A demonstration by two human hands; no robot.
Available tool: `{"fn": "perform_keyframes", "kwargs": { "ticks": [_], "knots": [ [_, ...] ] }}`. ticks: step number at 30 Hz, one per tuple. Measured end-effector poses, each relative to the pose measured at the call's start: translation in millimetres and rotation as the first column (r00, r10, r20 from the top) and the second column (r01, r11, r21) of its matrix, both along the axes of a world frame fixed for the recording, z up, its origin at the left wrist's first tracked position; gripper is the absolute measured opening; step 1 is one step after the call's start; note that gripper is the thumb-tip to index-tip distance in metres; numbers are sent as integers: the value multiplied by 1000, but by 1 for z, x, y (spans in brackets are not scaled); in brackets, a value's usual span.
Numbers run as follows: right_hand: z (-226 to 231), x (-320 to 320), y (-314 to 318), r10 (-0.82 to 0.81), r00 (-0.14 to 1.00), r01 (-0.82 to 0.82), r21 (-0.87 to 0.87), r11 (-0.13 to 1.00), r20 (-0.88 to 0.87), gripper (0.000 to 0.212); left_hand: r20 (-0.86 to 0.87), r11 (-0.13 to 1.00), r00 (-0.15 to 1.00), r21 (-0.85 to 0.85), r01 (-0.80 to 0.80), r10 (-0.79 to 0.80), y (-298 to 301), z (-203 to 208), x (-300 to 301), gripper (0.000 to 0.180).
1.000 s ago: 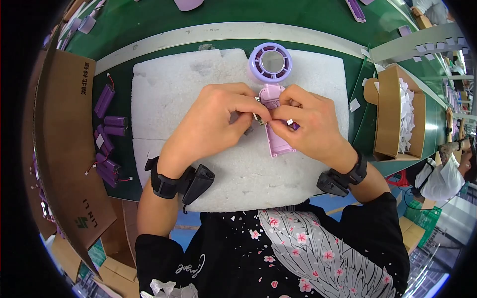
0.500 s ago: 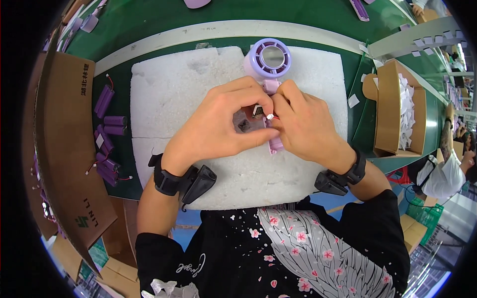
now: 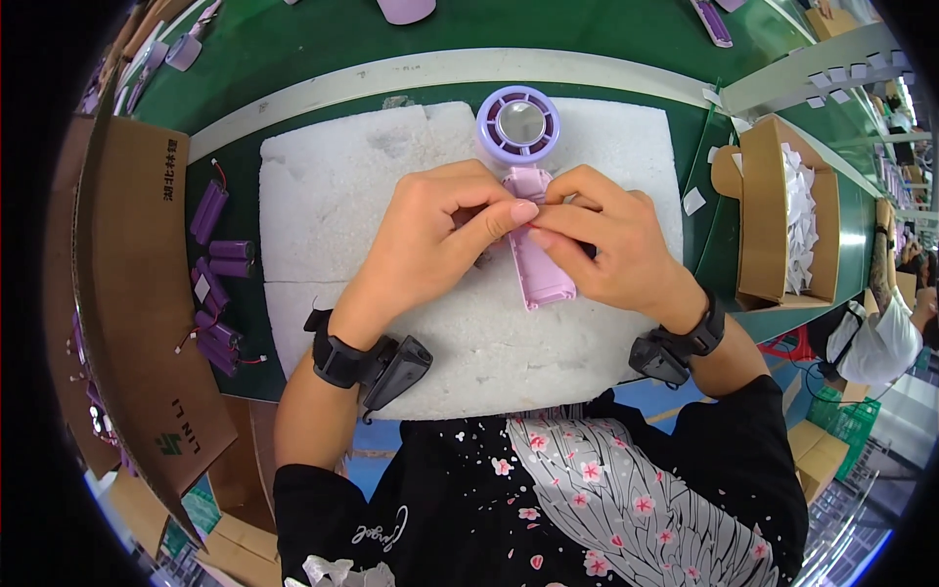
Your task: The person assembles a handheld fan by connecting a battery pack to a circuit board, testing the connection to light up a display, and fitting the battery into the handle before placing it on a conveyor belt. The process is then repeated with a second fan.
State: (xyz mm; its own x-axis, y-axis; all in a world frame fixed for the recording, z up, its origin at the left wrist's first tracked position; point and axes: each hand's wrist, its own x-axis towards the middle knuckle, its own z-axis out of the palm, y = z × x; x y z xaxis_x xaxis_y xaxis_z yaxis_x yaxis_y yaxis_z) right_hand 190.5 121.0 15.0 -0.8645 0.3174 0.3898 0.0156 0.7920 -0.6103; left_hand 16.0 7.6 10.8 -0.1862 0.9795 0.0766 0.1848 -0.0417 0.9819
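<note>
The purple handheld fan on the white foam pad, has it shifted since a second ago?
Yes. The purple handheld fan now lies straighter, its handle swung leftward against the white foam pad, head still near the far edge.

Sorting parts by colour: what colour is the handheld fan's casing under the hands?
Pale purple, a lilac plastic handheld fan, best seen in the head view.

The left hand (image 3: 440,235) and right hand (image 3: 611,245) cover the middle of the pink handle (image 3: 543,269) of a small purple fan (image 3: 519,125), so whatever the touching fingertips pinch there cannot be seen. At the top edge, a pale purple object (image 3: 406,10) on the green tabletop (image 3: 293,39) is cut off. At the far right, a person (image 3: 880,338) is partly out of frame and blurred.
</note>
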Motion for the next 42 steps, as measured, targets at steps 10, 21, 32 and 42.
{"fn": "perform_keyframes", "kwargs": {
  "ticks": [10, 21, 32, 42],
  "knots": [
    [-2, -2, -3, -123, 992, 116, -202, 973, -25, 12, 18, 993, 998, -103, -60, 62, 0, 0, 2, 20],
    [13, 2, 13, 66, 978, 41, -493, 869, 198, 9, 336, 960, 939, -233, 156, -71, -2, 11, -15, 30],
    [12, 4, 18, 96, 970, 36, -527, 849, 222, 11, 79, 994, 991, 19, 105, -106, -3, 6, -11, 26],
    [14, 4, 22, 98, 971, 74, -661, 746, 219, 12, -127, 985, 991, 162, 57, -37, 0, 10, -5, 23]
  ]
}}
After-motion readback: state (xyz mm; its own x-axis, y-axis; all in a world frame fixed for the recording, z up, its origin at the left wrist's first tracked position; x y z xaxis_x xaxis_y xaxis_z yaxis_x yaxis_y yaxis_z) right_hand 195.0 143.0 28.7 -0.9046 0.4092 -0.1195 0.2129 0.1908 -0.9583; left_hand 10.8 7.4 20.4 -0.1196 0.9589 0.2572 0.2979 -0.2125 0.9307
